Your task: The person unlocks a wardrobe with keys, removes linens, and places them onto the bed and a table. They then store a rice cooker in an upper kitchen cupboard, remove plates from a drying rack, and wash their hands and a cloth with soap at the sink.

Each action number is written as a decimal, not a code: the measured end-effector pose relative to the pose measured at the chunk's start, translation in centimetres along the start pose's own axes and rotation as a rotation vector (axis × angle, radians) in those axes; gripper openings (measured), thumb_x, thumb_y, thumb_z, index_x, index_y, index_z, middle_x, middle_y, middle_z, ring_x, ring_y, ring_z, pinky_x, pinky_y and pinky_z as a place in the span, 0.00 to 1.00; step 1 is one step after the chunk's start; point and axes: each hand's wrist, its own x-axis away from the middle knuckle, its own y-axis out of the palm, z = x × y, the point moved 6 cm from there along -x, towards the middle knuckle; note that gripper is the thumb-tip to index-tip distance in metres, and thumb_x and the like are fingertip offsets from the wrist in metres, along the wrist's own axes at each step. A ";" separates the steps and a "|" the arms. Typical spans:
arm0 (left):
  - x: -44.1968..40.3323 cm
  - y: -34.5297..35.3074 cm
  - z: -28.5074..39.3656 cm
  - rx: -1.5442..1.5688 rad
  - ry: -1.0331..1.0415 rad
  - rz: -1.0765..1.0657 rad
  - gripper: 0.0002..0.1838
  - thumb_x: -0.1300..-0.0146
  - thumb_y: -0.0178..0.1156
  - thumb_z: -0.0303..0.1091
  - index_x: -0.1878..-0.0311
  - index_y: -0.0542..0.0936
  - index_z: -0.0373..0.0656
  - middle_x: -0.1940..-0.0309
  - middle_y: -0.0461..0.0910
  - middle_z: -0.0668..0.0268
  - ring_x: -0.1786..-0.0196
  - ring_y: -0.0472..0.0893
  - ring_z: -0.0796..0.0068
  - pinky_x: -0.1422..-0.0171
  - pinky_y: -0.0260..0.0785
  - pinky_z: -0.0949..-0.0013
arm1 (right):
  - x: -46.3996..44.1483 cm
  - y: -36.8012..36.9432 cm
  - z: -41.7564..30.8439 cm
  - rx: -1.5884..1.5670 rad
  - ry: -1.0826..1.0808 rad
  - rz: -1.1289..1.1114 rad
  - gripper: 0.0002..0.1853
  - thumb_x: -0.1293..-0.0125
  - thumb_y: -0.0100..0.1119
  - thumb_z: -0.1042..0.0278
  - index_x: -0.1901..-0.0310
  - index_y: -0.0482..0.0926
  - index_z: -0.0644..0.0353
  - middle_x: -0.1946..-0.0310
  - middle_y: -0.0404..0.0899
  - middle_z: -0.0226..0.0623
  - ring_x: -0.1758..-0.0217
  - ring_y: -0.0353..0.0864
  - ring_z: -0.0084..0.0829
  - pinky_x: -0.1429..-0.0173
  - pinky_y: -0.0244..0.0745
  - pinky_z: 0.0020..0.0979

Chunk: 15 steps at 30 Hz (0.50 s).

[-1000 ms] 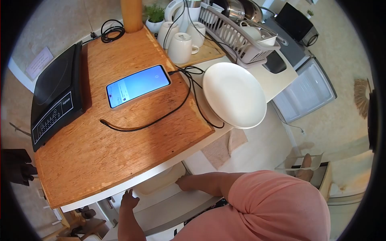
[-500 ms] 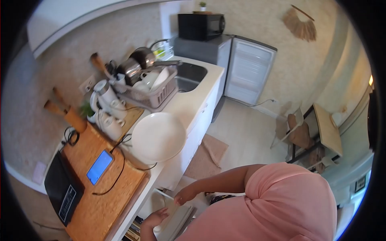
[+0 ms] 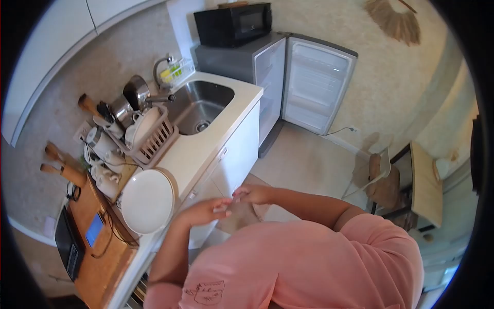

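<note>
In front of my chest my left hand and my right hand are close together, their fingertips meeting or nearly so. No object can be made out in either, and the finger shapes are too small and blurred to read fully. The white lower cabinet doors are just beyond them. To the left of my hands, a large white plate lies near the counter edge. A phone with a lit screen rests on the wooden board.
Behind the plate stand a dish rack and white mugs. Farther along are the sink, a microwave and a fridge with its door open. A chair and a table are at the right.
My hands have come up from the open drawer and moved together over the floor beside the cabinets. The view has swung toward the sink and the open fridge.
</note>
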 end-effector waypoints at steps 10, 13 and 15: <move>-11.4 -11.7 4.7 -0.246 -0.019 -0.078 0.25 0.31 0.56 0.43 0.35 0.70 0.43 0.41 0.76 0.54 0.43 0.77 0.63 0.36 0.66 0.63 | -6.4 -12.9 -0.3 -0.556 0.199 -0.111 0.22 0.31 0.55 0.57 0.39 0.73 0.56 0.48 0.77 0.30 0.47 0.75 0.24 0.46 0.69 0.30; -17.3 -17.9 -0.3 -0.285 -0.054 0.033 0.21 0.32 0.50 0.34 0.38 0.73 0.41 0.44 0.78 0.53 0.44 0.78 0.59 0.37 0.67 0.62 | -10.0 -17.3 -0.2 -0.530 0.220 -0.103 0.20 0.31 0.55 0.58 0.40 0.73 0.55 0.48 0.76 0.29 0.48 0.75 0.23 0.45 0.69 0.30; -21.0 -24.5 -3.1 -0.492 -0.126 0.486 0.23 0.37 0.49 0.28 0.38 0.73 0.41 0.43 0.77 0.51 0.41 0.77 0.54 0.37 0.67 0.59 | -12.4 -20.3 0.7 -0.564 0.208 -0.081 0.20 0.30 0.56 0.57 0.40 0.74 0.54 0.48 0.76 0.29 0.48 0.75 0.23 0.45 0.69 0.30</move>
